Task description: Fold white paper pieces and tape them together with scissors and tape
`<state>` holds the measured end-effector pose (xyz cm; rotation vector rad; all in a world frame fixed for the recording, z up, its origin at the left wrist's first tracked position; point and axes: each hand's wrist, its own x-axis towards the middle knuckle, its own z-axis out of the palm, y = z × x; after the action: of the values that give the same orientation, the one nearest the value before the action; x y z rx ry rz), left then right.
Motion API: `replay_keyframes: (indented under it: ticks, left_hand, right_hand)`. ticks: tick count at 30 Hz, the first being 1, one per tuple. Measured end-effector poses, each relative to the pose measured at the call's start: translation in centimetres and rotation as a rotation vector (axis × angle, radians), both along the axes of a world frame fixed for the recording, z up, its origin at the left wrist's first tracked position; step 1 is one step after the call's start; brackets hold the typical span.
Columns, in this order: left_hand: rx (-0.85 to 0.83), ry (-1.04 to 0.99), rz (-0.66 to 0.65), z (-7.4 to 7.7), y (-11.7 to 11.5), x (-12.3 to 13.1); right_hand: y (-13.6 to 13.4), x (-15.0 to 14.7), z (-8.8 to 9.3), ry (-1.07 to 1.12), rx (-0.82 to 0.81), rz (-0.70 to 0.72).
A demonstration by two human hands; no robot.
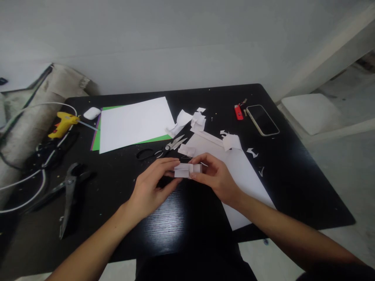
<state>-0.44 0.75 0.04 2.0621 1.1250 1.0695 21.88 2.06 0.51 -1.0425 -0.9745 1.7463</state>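
Two hands [152,184] [216,177]; one phone [263,120]; one lighter [238,112]

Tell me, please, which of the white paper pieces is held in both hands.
The small folded piece, held between the left hand and the right hand. The large white sheets and the loose scraps are unheld.

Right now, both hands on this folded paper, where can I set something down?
Roomiest: the table right of the slanted sheet, nearer you than the phone, past two small scraps. Smaller: between the metal tool and your left hand; also between your forearms. Crowded: beyond the folded paper, scissors and cut paper; far left, glue gun.
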Motion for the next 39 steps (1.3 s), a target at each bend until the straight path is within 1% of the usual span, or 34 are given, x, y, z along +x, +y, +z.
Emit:
replay_keyframes:
  ticks: [6, 13, 16, 18, 21, 24, 28, 31, 34, 39]
  left_hand:
    - [0.067, 0.034, -0.011, 0.1, -0.1, 0.0]
    - [0.184, 0.147, 0.003, 0.3, -0.5, 0.2]
    - [0.185, 0.142, -0.005, 0.5, -0.6, 0.4]
    - [0.134, 0.105, -0.019, 0.7, -0.6, 0.4]
    - [-0.034, -0.03, -0.048, 0.8, -0.8, 0.6]
    - [-0.18, -0.1, -0.007, 0.6, -1.0, 0.9]
    - [-0.249, -0.051, 0.051, 0.2, -1.1, 1.2]
    - [-0.288, -0.074, 0.072, 0.2, -1.2, 1.3]
    - [-0.343, -0.13, 0.079, 0.5, -1.0, 1.2]
    - [-0.492, -0.276, 0.072, 0.6, -0.8, 1.2]
  right_hand:
    - [0.1, 0.1, -0.1, -0.01, 0.035, 0.001]
    - [-0.3, -0.1, -0.2, -0.109, 0.107, 0.004]
    - [-0.6, -0.2, -0.1, -0.131, 0.139, -0.001]
    - [-0.8, -0.3, 0.0, -0.164, 0.158, -0.016]
    - [-0.9, -0.3, 0.3, -0.214, 0.172, -0.055]
    - [-1.1, -0.4, 0.4, -0.218, 0.183, -0.068]
    - [-1.2, -0.3, 0.1, -0.221, 0.186, -0.058]
    - [-1.1, -0.3, 0.0, -0.22, 0.169, -0.058]
    - [-1.0, -0.3, 0.1, -0.204, 0.16, -0.052]
    - [-0.9, -0.3, 0.5, -0.141, 0.102, -0.03]
